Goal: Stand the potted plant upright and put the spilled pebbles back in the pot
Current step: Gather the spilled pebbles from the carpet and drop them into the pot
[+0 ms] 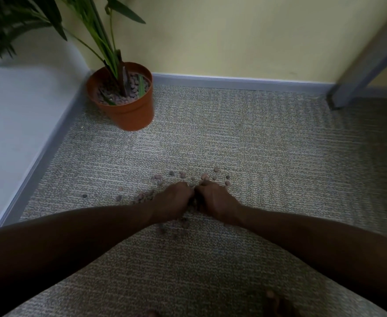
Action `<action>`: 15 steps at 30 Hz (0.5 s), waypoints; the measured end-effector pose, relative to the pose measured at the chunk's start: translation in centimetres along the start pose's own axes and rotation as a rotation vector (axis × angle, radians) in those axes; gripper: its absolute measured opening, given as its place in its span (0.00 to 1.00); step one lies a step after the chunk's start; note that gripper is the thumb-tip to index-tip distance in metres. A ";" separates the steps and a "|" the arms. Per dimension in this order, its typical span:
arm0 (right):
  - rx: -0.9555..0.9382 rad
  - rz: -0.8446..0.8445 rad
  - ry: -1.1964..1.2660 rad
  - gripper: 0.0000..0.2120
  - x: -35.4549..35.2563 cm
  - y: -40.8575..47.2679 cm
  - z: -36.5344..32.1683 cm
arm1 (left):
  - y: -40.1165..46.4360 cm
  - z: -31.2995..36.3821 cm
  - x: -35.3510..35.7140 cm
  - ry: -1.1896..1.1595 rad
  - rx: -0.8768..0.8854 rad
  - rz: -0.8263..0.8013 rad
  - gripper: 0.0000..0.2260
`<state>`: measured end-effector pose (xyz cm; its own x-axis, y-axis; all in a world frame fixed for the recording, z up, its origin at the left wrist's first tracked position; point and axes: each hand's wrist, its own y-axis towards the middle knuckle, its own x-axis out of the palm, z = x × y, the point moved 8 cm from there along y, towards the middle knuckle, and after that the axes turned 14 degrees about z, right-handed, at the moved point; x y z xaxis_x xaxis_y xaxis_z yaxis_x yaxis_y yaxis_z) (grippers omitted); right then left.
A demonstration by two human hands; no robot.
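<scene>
Two bare forearms without sleeves, watch or rings are seen, ending in the left hand (173, 200) and the right hand (215, 200), while bare toes are glimpsed, blurred, at the bottom edge.

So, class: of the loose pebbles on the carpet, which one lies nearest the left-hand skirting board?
The lone dark pebble, lying farthest left, well apart from the cluster around the hands.

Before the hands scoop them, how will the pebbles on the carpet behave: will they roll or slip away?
The pebbles look small and rounded, so some may slip between the fingers. The rough carpet probably stops them rolling far. Both the left hand and the right hand are curled together, so cupping likely holds more.
</scene>
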<state>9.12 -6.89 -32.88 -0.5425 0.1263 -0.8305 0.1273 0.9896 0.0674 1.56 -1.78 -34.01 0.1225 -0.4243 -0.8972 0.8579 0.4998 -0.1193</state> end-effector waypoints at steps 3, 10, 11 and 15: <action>0.031 -0.020 0.011 0.04 -0.1 0.7 0.3 | 0.4 -0.3 -0.7 -0.053 -0.018 0.047 0.06; 0.118 -0.111 0.030 0.04 -0.4 2.5 1.1 | 0.6 -1.7 -3.1 -0.212 -0.144 0.173 0.08; 0.124 -0.134 0.035 0.05 -0.5 2.7 1.0 | 0.5 -1.9 -3.5 -0.233 -0.163 0.196 0.08; 0.176 -0.197 0.030 0.07 -0.8 3.2 0.9 | 0.1 -3.4 -4.2 -0.373 -0.329 0.225 0.07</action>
<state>10.68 -3.84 -32.48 -0.5951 -0.0626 -0.8012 0.1579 0.9684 -0.1929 -0.57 2.58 -31.72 0.5048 -0.4887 -0.7115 0.5961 0.7936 -0.1221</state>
